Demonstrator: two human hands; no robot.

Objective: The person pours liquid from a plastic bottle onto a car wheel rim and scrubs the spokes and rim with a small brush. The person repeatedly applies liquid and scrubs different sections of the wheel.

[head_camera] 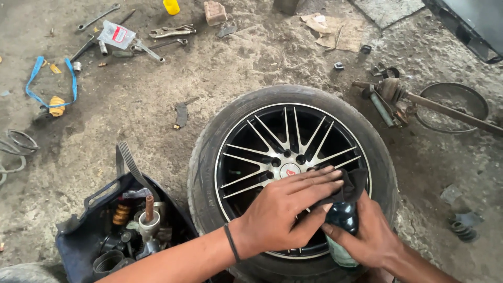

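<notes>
We see a dark bottle (343, 222) with a greenish lower part held upright over the near rim of a wheel (291, 175) that lies flat on the dirt floor (209, 78). The right hand (374, 236) wraps its grip around the bottle's side. The left hand (291, 207) lies flat on top, fingers stretched, pressing a black cloth (353, 186) over the bottle's top; its grip is holding the cloth down rather than curled. A black band circles the left wrist.

The wheel has a black rim with thin silver spokes and a worn tyre. Just left of it sits a dark tub (86, 236) of greasy parts. Toward the floor's far left corner lie spanners (170, 32) and a blue strap (36, 78). At the right edge an axle shaft (435, 105) rests beside a round dish (456, 102).
</notes>
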